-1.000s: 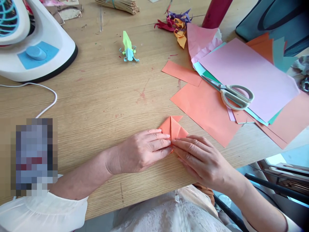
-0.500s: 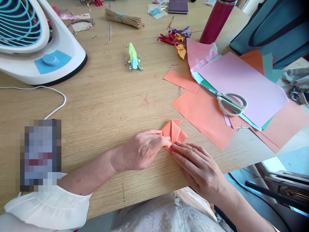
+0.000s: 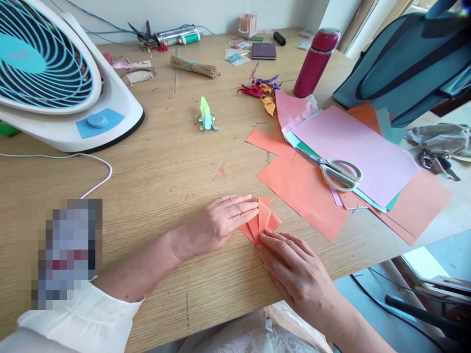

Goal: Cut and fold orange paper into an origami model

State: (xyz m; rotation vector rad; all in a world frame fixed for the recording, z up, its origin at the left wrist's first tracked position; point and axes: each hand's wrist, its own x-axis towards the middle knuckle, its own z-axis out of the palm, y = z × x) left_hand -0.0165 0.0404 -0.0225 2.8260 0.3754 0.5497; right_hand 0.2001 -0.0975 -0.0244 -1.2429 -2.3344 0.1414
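A small piece of folded orange paper [image 3: 264, 215], with several pleats fanning up from its lower tip, lies on the wooden table. My left hand [image 3: 224, 218] rests flat along its left edge, fingers stretched out and fingertips on the paper. At the lower tip, my right hand [image 3: 294, 264] holds the paper under its closed fingers; its thumb is partly hidden. Just up and right is a sheet of flat orange paper [image 3: 298, 196]. Scissors [image 3: 340, 175] with pale handles lie across the stacked coloured paper [image 3: 356, 142].
A white fan [image 3: 110, 108] stands at the left, its cable running toward a blurred phone-like object [image 3: 69, 250]. Farther back are a green and blue origami figure [image 3: 206, 115], a bundle of thin sticks [image 3: 195, 66], a red flask [image 3: 316, 63] and a teal bag [image 3: 390, 68].
The camera view has tipped up, showing more of the table's back. My left fingers have straightened from a pinch near the lower tip and now lie higher along the paper's left side.
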